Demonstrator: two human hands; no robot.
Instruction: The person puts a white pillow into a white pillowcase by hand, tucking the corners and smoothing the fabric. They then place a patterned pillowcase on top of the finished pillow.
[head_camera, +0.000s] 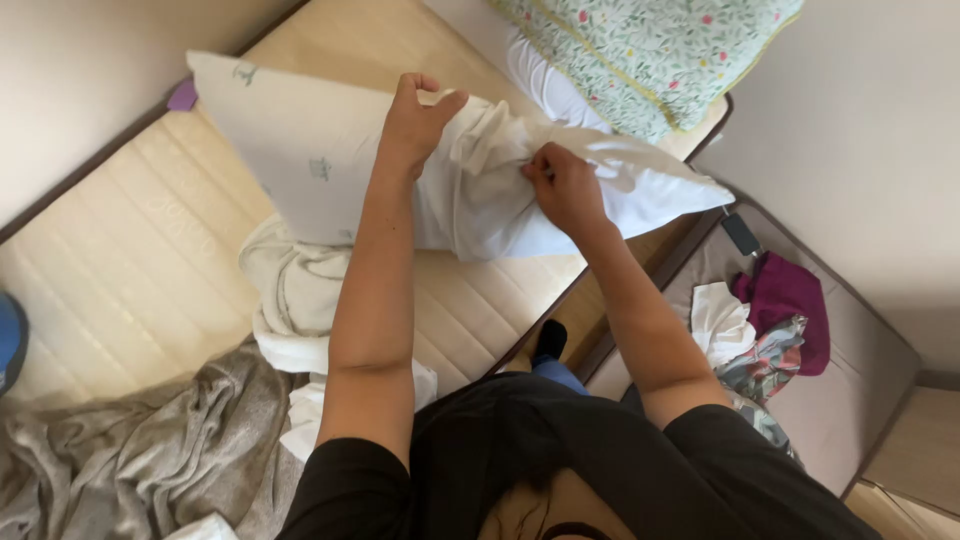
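Both hands pinch white cloth: left hand (420, 115) grips the pillowcase (490, 190) hem, right hand (565, 185) is closed on a bunched fold. Pillow (290, 140) is held up over the mattress (130, 260), toward its far edge. Judged light, soft, floppy; cloth likely slips, so best taken at hem and corners.

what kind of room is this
Most likely a bedroom: a bare mattress, a white pillow held by both hands over it, and a grey blanket bunched at its end.
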